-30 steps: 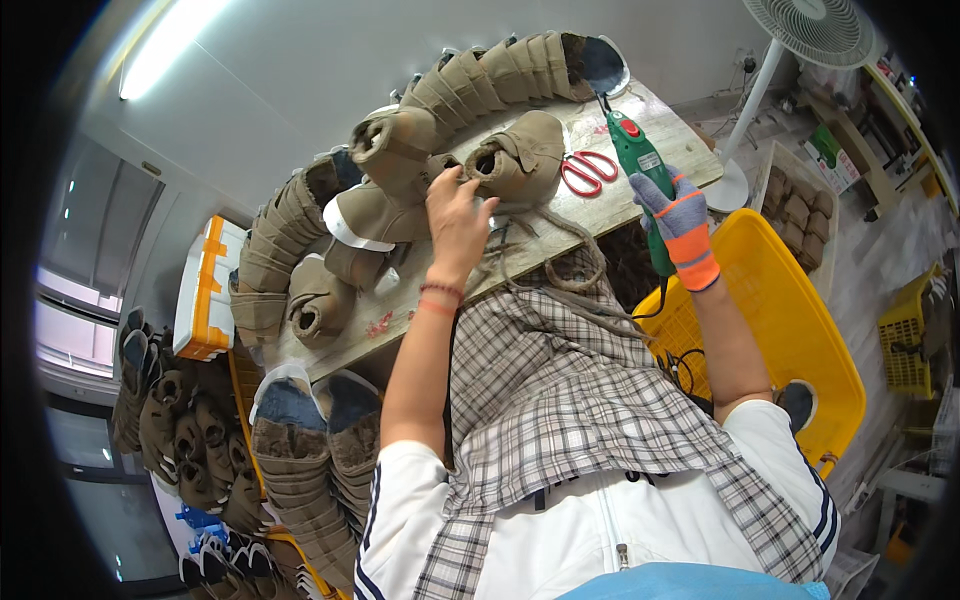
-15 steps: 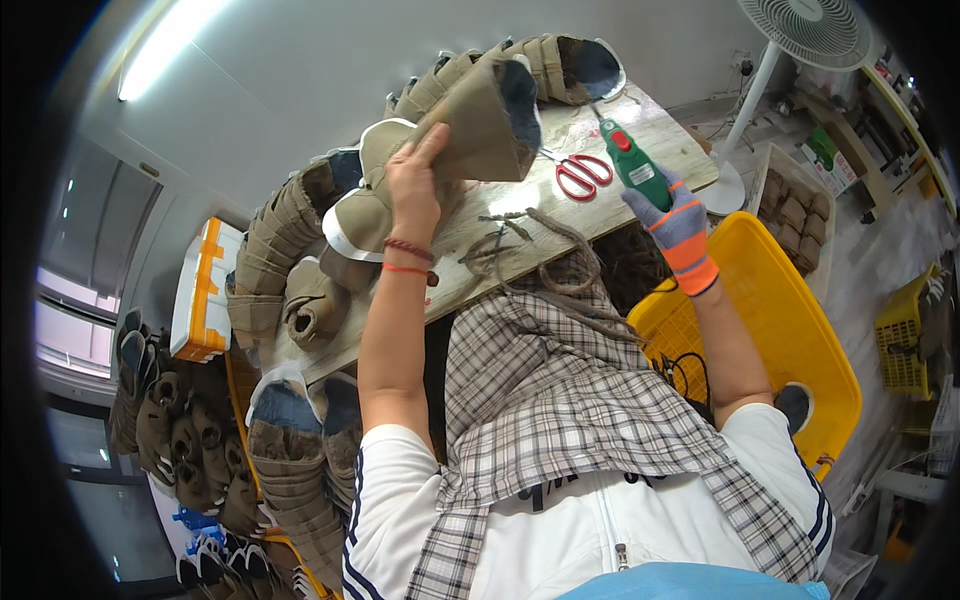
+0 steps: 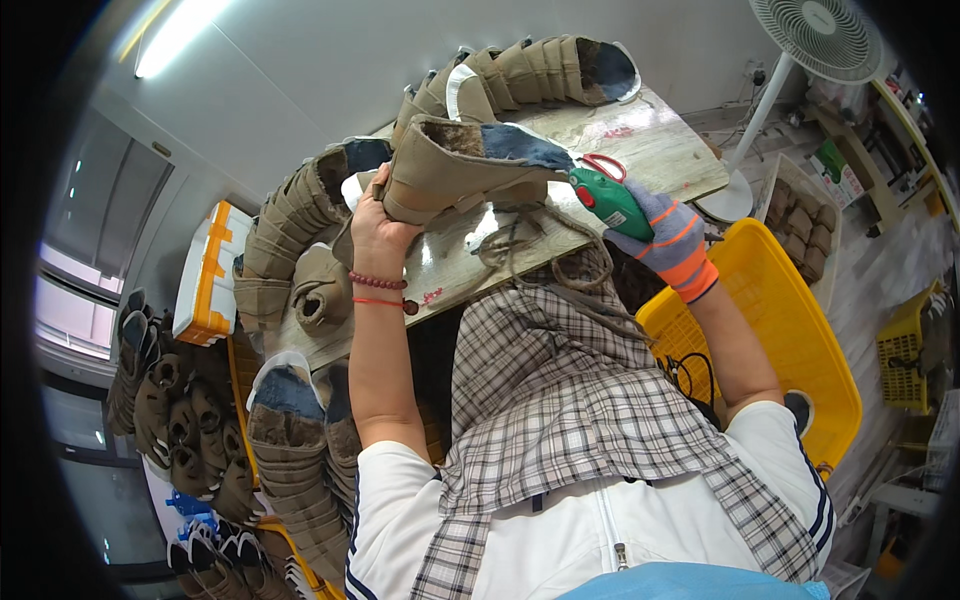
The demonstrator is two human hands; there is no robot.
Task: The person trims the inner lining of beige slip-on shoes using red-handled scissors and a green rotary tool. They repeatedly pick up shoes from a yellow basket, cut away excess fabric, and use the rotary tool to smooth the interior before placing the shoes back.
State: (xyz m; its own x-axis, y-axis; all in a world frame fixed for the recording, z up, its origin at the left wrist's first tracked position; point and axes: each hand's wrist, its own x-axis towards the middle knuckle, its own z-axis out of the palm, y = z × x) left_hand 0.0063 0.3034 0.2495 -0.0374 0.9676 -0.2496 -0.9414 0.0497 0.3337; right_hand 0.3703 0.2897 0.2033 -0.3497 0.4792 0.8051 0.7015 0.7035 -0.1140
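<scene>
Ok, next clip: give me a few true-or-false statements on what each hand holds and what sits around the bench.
1. The left hand holds a tan boot upper lifted off the workbench. True.
2. The right hand is bare. False: it wears a grey and orange glove.
3. The right hand holds a green tool at the boot upper. True.
4. The crate by the person's right arm is blue. False: it is yellow.
5. Red-handled scissors lie on the workbench. True.
</scene>
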